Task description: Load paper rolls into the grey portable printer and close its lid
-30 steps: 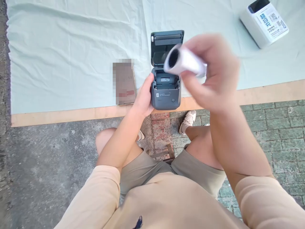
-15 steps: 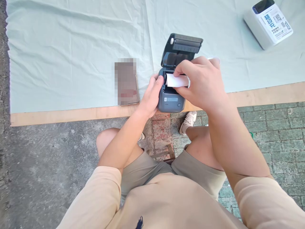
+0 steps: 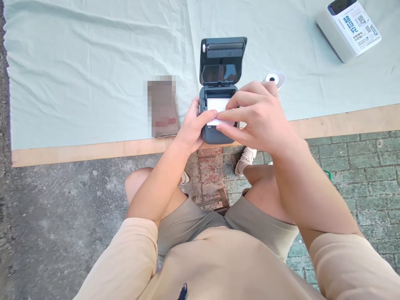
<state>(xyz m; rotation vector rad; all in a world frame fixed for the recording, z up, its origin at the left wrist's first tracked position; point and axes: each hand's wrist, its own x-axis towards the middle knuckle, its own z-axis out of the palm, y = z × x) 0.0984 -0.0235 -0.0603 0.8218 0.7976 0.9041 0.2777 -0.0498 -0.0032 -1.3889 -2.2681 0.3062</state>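
A small dark label printer [image 3: 218, 136] is in my left hand [image 3: 193, 126], near the table's front edge. Its hinged lid [image 3: 222, 56] is raised and tipped back. Inside the compartment lies a white paper roll [image 3: 218, 104], with paper spread toward the front of the printer. My left fingers wrap the printer's left side, and the thumb presses on the paper. My right hand [image 3: 259, 111] is closed at the paper's front, thumb and index finger on either side of its edge. The right fingers cover part of the roll and the printer's right side.
Beyond my right hand, another white roll [image 3: 272, 78] rests on the pale cloth [image 3: 103, 62]. A white box-shaped device [image 3: 348, 33] with printed labels stands at the far right. Left of the printer is a blurred flat brown object [image 3: 163, 106]. The wooden table edge [image 3: 78, 152] runs below.
The roll has gone down into the printer, and paper now spreads across the opening. My left thumb has moved onto the paper. The printer has turned slightly and shifted left.
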